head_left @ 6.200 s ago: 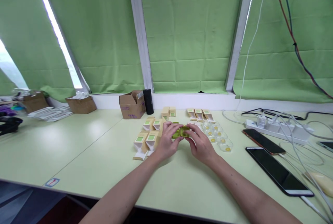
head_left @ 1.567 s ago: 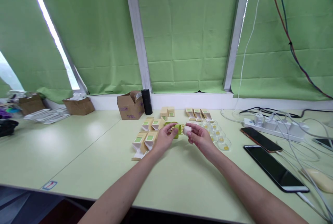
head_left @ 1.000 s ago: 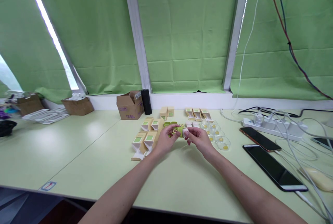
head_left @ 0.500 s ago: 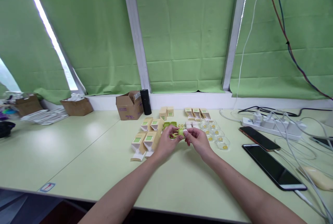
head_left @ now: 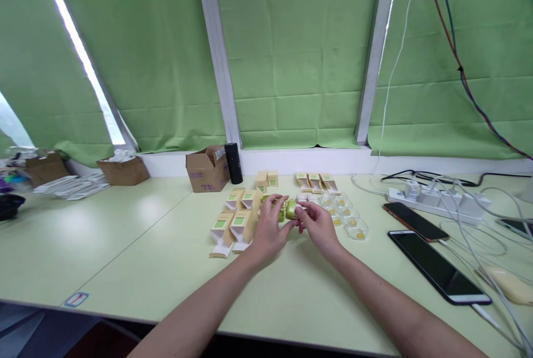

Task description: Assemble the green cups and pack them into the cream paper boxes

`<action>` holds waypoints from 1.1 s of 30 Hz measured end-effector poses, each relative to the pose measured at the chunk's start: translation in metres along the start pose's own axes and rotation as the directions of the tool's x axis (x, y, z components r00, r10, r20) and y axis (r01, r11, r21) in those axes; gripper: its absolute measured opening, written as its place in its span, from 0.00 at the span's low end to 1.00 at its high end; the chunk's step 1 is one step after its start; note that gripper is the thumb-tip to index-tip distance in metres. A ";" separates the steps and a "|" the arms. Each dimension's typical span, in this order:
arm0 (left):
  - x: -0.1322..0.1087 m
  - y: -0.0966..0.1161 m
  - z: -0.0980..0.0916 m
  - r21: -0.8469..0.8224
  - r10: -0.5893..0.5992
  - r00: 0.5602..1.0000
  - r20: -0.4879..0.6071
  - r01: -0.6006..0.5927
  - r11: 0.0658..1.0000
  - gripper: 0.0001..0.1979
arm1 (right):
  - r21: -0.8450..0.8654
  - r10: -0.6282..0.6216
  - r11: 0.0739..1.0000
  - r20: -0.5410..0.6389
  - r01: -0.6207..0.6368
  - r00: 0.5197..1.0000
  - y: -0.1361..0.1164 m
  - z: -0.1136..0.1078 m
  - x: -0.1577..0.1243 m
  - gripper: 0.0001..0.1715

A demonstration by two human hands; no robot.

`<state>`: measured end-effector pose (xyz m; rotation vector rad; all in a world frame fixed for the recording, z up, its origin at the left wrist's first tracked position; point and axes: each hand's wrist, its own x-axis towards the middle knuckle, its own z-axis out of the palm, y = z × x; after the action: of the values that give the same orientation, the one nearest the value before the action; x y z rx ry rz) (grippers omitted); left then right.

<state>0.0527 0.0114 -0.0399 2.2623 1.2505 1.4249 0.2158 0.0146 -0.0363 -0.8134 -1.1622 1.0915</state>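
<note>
A small rounded green case [head_left: 291, 210] is held up between my two hands above the table. My right hand [head_left: 320, 226] pinches its right side, with the thumb across its face. My left hand [head_left: 268, 231] curves round its left side, index finger near the top edge and thumb near the bottom. Behind the left fingers, more green pieces [head_left: 281, 216] show in part. Just beyond my hands lie small white pieces [head_left: 307, 198], partly hidden. Clear plastic shells with yellow centres [head_left: 345, 211] lie to the right of my right hand.
Open cream cartons with green labels [head_left: 231, 223] lie left of my hands; more cartons [head_left: 315, 181] lie behind. A brown cardboard box [head_left: 207, 170] and black cylinder [head_left: 234, 163] stand at the back. Phones [head_left: 437, 266], cables and a power strip [head_left: 437, 202] occupy the right.
The green case has turned, showing a broader green face and less white. My left fingers have opened wider and shifted round it; my right hand has barely moved.
</note>
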 end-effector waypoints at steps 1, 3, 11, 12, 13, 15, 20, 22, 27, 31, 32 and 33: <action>-0.001 0.001 0.001 0.009 0.013 1.000 0.005 -0.013 1.000 0.28 | 0.001 -0.004 1.000 0.001 0.004 1.000 0.000 0.000 -0.001 0.39; -0.003 0.001 0.003 0.020 0.040 0.999 0.023 -0.041 0.999 0.27 | -0.002 -0.015 1.000 0.002 0.015 1.000 0.001 0.001 -0.002 0.37; -0.003 0.000 0.006 -0.222 -0.014 0.997 0.071 0.029 0.975 0.25 | -0.084 -0.081 0.993 0.045 0.084 0.996 0.006 -0.001 -0.005 0.33; -0.002 0.000 0.006 -0.297 -0.053 0.995 0.085 0.076 0.952 0.26 | -0.107 -0.097 0.989 0.054 0.103 0.994 0.005 -0.001 -0.005 0.32; -0.001 -0.001 0.006 -0.380 -0.090 0.990 0.105 0.123 0.917 0.27 | -0.136 -0.115 0.983 0.062 0.123 0.991 0.005 -0.002 -0.005 0.31; 0.002 -0.003 0.006 -0.531 -0.142 0.979 0.144 0.198 0.824 0.30 | -0.212 -0.156 0.962 0.080 0.170 0.985 0.004 -0.004 -0.006 0.28; 0.008 -0.005 0.004 -0.679 -0.220 0.958 0.185 0.287 0.676 0.31 | -0.449 -0.325 0.825 0.122 0.344 0.938 0.002 -0.009 -0.007 0.16; 0.009 -0.006 0.003 -0.688 -0.235 0.951 0.201 0.308 0.657 0.32 | -0.521 -0.416 0.732 0.169 0.439 0.894 0.003 -0.012 -0.008 0.17; 0.008 -0.006 0.005 -0.685 -0.204 0.954 0.222 0.301 0.664 0.32 | -0.645 -0.545 0.431 0.372 0.632 0.751 0.006 -0.018 -0.007 0.21; 0.006 -0.004 0.005 -0.688 -0.179 0.952 0.248 0.303 0.660 0.30 | -0.679 -0.587 0.286 0.434 0.676 0.684 0.008 -0.019 -0.005 0.16; 0.006 -0.004 0.005 -0.689 -0.179 0.951 0.252 0.306 0.657 0.29 | -0.679 -0.590 0.266 0.447 0.684 0.672 0.009 -0.019 -0.005 0.16; 0.006 -0.005 0.004 -0.688 -0.182 0.950 0.253 0.309 0.657 0.29 | -0.677 -0.593 0.248 0.459 0.693 0.661 0.009 -0.019 -0.005 0.17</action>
<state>0.0546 0.0196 -0.0410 1.5499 0.7056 1.2816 0.2320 0.0135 -0.0500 -0.8071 -1.9270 -0.2253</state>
